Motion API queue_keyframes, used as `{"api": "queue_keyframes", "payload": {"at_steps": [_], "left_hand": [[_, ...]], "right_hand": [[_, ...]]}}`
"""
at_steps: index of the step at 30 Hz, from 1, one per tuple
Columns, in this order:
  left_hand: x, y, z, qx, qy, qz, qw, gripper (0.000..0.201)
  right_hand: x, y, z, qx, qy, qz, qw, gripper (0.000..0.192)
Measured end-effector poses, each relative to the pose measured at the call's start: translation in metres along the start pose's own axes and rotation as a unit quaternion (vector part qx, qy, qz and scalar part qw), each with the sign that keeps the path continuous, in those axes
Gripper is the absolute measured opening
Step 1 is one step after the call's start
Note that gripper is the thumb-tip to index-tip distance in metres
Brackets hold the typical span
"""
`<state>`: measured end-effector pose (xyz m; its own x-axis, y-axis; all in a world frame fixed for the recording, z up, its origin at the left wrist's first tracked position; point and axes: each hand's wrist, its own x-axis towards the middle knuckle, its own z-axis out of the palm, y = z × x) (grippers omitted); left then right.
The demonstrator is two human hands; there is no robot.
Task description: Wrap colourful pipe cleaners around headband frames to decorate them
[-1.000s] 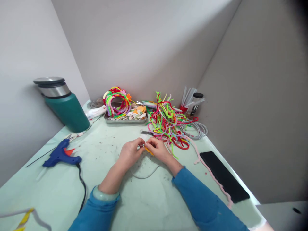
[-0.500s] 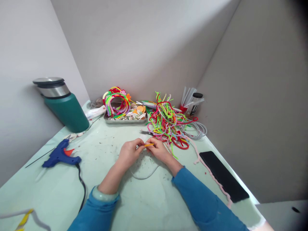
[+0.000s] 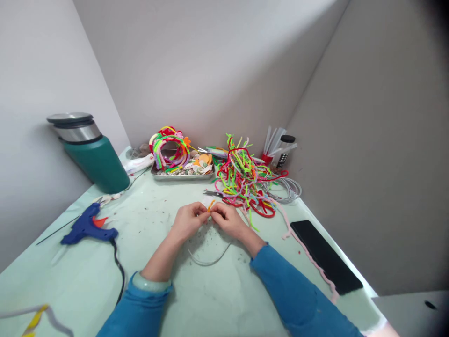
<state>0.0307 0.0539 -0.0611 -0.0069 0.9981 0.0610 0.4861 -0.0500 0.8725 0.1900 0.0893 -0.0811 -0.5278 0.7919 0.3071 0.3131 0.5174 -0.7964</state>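
Observation:
Between my left hand [image 3: 191, 218] and my right hand [image 3: 227, 217] a short orange-yellow pipe cleaner [image 3: 211, 205] stands up at a slant. The fingertips of both hands pinch around its lower end and nearly touch each other. A thin grey cord [image 3: 208, 263] curves below my hands, its ends rising toward them; whether the fingers also grip it is hidden. Just beyond my hands lie dark-bladed scissors [image 3: 213, 193], their handles partly covered by a tangled heap of colourful pipe cleaners [image 3: 242, 173].
A blue glue gun [image 3: 87, 227] with its black cable lies left, before a green bottle [image 3: 98, 159]. A metal tray [image 3: 184, 177] holds wrapped hoops [image 3: 170, 150] and small pieces. Right are a grey cord coil [image 3: 289, 189], a pink pipe cleaner [image 3: 312, 257] and a black phone [image 3: 326, 255].
The orange-yellow pipe cleaner has turned from nearly level to slanting upward. My right fingertips have moved slightly left and down, closer to my left fingertips.

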Motion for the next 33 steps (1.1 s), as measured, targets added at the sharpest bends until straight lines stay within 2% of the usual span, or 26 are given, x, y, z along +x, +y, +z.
{"api": "queue_keyframes", "payload": {"at_steps": [11,16,24,33], "left_hand": [[0.001,0.001,0.000,0.006,-0.012,-0.028,1.000,0.034],[0.000,-0.001,0.001,0.039,-0.055,-0.043,0.997,0.039],[-0.002,0.004,-0.001,0.071,-0.041,-0.016,0.997,0.034],[-0.003,0.007,-0.001,0.075,-0.063,-0.006,0.995,0.031]], "right_hand": [[-0.001,-0.003,0.001,-0.014,0.024,0.002,1.000,0.007],[-0.001,-0.003,0.001,-0.026,0.032,-0.009,0.999,0.005],[-0.002,-0.007,-0.002,0.020,0.002,-0.018,1.000,0.013],[0.000,-0.011,-0.002,-0.009,0.049,-0.031,0.998,0.012]]}}
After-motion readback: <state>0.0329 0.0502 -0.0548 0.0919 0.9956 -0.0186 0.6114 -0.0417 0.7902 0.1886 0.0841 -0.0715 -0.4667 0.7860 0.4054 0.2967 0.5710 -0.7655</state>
